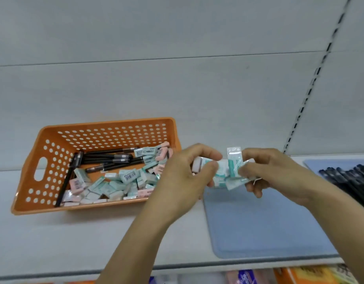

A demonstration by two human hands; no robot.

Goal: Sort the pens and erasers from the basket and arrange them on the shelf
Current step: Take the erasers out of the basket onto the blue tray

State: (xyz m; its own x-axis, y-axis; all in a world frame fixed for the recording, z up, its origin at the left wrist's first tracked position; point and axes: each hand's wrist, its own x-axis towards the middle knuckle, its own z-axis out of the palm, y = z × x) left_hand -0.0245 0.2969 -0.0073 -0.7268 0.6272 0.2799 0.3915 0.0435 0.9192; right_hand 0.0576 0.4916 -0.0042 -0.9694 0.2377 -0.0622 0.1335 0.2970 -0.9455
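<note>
From the head view we judge ourselves mid-sort — our left hand (184, 173) and right hand (273, 173) both curl round a clutch of wrapped erasers (228, 171) above the bare blue mat (265, 226), some pens (349, 179) already laid out at right, many pieces still in the orange basket (54, 144).

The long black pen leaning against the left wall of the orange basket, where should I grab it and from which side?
Grip the long black pen around its upper half, coming from above and from the right. Its far end near the pile of pens stands clear, while its near end sinks among the erasers, and the basket wall blocks the left side.
</note>
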